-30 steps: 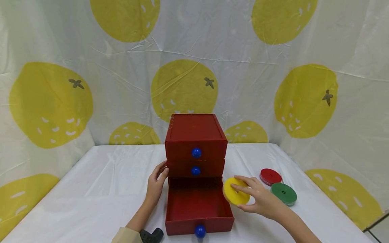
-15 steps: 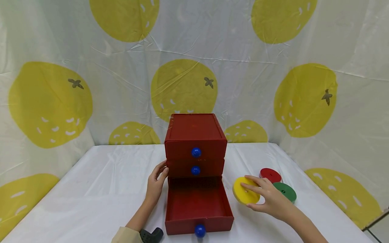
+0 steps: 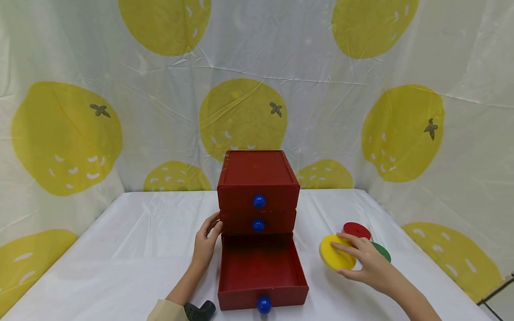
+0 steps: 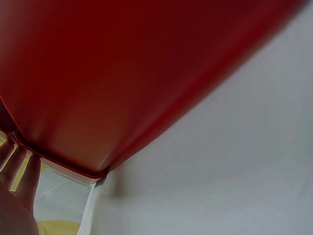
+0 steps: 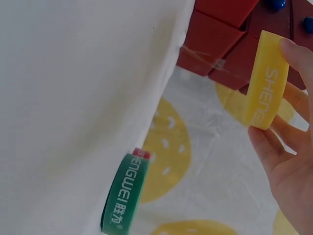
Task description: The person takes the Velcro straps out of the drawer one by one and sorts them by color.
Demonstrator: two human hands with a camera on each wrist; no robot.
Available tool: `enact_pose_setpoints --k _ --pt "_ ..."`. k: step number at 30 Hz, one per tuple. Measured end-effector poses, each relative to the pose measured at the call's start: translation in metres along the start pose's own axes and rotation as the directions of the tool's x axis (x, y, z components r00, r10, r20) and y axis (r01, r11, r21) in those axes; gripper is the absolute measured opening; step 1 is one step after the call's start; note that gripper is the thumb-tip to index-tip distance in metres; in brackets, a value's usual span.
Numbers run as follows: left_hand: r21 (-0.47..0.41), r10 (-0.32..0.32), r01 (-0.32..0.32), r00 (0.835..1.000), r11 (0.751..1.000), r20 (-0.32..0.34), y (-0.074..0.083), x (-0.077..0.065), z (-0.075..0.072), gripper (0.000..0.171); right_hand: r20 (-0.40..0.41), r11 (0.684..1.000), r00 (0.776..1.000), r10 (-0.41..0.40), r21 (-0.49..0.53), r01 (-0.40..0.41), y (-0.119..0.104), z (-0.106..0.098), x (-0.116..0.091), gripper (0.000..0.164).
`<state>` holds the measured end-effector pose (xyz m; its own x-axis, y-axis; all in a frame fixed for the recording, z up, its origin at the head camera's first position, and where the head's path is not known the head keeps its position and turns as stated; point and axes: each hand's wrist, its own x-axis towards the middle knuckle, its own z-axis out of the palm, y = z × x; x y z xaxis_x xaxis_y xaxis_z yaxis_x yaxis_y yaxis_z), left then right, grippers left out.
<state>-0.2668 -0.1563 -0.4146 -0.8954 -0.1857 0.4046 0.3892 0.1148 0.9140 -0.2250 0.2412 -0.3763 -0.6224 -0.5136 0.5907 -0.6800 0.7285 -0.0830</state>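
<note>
A red drawer cabinet (image 3: 257,169) with blue knobs stands mid-table, its bottom drawer (image 3: 241,299) pulled out and bare inside. My left hand (image 3: 206,243) touches the cabinet's left side with its fingertips; in the left wrist view, extended fingers (image 4: 30,181) meet the red edge. To the right of the drawer, my right hand (image 3: 371,263) holds a yellow disc (image 3: 330,256) above the table, thumb and fingers on its rim. Pale lettering on the disc's edge (image 5: 266,88) shows in the right wrist view.
Right of the cabinet lie a red disc (image 3: 355,229) and a green disc (image 3: 382,252), the green one partly hidden by my right hand. A white cloth covers the table (image 3: 152,236). Behind hangs a lemon-patterned curtain (image 3: 313,120).
The right hand has carried the yellow disc rightward, away from the drawer and toward the red and green discs, covering more of the green one. The left hand and drawers stayed still.
</note>
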Motion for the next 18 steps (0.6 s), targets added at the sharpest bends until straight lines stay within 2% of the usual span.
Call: enact_pose_setpoints --k 6,18 --pt "0.016 0.017 -0.017 1.000 1.000 0.002 -0.001 -0.001 0.001 0.037 -0.032 1.000 0.999 -0.004 -0.016 0.004 0.008 -0.003 -0.009 0.058" --pt "0.003 -0.019 0.019 1.000 1.000 0.015 0.002 -0.001 -0.001 0.036 0.016 0.989 0.990 0.144 -0.037 -0.143 0.020 -0.013 -0.028 0.055"
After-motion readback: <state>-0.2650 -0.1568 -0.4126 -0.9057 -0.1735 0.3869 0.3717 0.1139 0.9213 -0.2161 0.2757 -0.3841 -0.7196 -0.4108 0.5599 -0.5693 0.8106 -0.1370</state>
